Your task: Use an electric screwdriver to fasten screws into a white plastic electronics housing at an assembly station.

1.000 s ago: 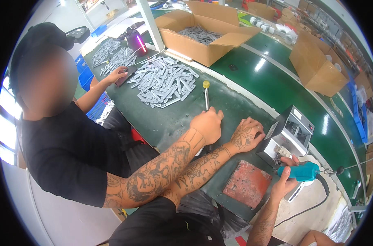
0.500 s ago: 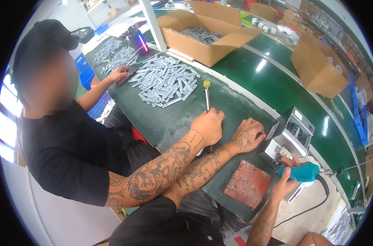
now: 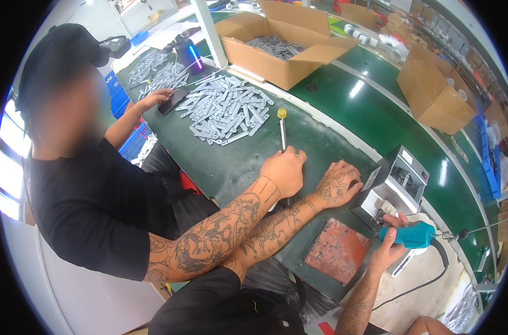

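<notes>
My left hand [image 3: 337,183] rests palm down on the green bench mat, fingers bent and loosely apart, beside a silver-and-black boxy machine [image 3: 381,190]. A dark patch shows between thumb and fingers; I cannot tell whether it is a thing or shadow. In my right hand [image 3: 392,245] is a teal electric screwdriver [image 3: 413,235] with a black cord, lying sideways with its front end toward the machine. Between my forearms lies a worn reddish square plate [image 3: 337,251].
At my left a co-worker's tattooed arm [image 3: 226,229] crosses close to mine, its hand gripping a yellow-headed hammer [image 3: 282,125]; the other hand touches a phone [image 3: 173,101]. Beyond lie a heap of grey plastic strips [image 3: 223,111], a cardboard box [image 3: 265,67] and a green conveyor [image 3: 348,89].
The co-worker's far hand has shifted slightly up and left, and the phone has tilted so its dark face shows more. My two hands and the screwdriver have stayed put.
</notes>
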{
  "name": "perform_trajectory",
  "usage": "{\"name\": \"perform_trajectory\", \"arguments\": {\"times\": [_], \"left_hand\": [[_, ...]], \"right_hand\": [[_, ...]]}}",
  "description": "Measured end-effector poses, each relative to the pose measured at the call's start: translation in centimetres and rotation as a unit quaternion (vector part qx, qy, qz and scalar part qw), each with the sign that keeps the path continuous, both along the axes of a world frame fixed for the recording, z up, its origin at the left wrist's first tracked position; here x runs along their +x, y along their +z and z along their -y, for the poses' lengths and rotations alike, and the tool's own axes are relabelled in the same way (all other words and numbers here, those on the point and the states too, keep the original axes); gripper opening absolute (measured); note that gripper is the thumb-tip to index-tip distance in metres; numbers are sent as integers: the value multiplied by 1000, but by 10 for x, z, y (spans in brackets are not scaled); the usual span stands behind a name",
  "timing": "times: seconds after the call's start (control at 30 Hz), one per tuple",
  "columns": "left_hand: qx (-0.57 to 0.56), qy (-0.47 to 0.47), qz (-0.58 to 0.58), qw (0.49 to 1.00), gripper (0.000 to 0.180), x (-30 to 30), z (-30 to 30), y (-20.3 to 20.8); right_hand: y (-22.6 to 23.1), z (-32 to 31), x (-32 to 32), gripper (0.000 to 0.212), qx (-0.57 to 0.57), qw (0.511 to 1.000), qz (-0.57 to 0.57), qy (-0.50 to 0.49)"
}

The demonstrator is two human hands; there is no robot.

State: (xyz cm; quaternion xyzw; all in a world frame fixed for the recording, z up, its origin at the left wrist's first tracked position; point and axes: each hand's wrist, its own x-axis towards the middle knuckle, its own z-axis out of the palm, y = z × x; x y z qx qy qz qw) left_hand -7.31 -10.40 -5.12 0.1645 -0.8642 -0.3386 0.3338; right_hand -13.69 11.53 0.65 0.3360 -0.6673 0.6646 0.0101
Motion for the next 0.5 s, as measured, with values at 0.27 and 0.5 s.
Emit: {"name": "perform_trajectory", "arguments": {"times": [0.27,0.5], "left_hand": [[-6,-2,5,1000,16,-1,1,-1],[-11,1,-2,1000,16,0,1,0]], "right_hand": [[-2,-1,-2,61,7,1000,-5,-2],[-1,-1,-1,63,8,1000,1,-3]]}}
